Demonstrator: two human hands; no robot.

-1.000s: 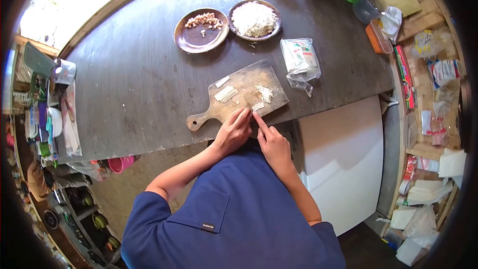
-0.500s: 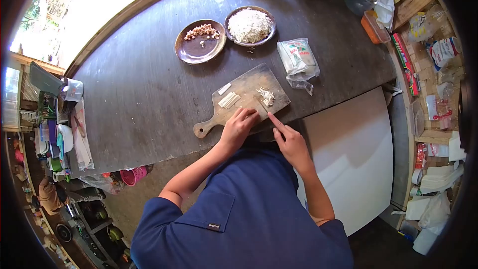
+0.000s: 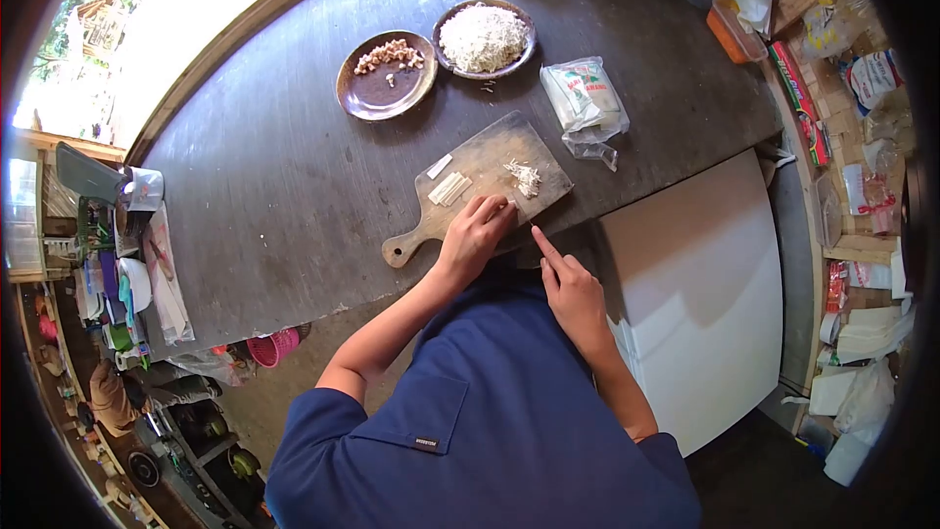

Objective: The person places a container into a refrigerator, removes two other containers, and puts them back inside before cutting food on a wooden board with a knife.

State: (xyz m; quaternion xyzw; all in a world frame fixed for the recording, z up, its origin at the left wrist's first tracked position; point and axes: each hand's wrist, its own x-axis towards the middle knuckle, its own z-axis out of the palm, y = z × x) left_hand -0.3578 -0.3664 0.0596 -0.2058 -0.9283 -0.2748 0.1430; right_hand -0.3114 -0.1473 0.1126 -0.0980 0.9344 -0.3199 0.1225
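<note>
A wooden cutting board (image 3: pixel 480 152) lies near the table's front edge, its handle to the left. My left hand (image 3: pixel 477 232) rests on its lower part, fingers bent over a small pale piece (image 3: pixel 510 203). My right hand (image 3: pixel 573 289) is at the board's front edge, index finger stretched along a thin knife (image 3: pixel 527 217) whose handle is hidden in the curled fingers. On the board are pale sticks (image 3: pixel 449 189), a flat white slice (image 3: pixel 439 167) and a small heap of thin shreds (image 3: pixel 524 177).
Behind the board stand a plate with brown chunks (image 3: pixel 390 106) and a plate heaped with white shreds (image 3: pixel 485 37). A plastic-wrapped white pack (image 3: pixel 585 101) lies right of them. An orange container (image 3: pixel 736 31) sits at the back right. A white surface (image 3: pixel 700 294) is below the table's right side.
The whole view has shifted slightly. My left hand stays bent on the board, and my right hand with the knife stays beside it, with only slight changes of position.
</note>
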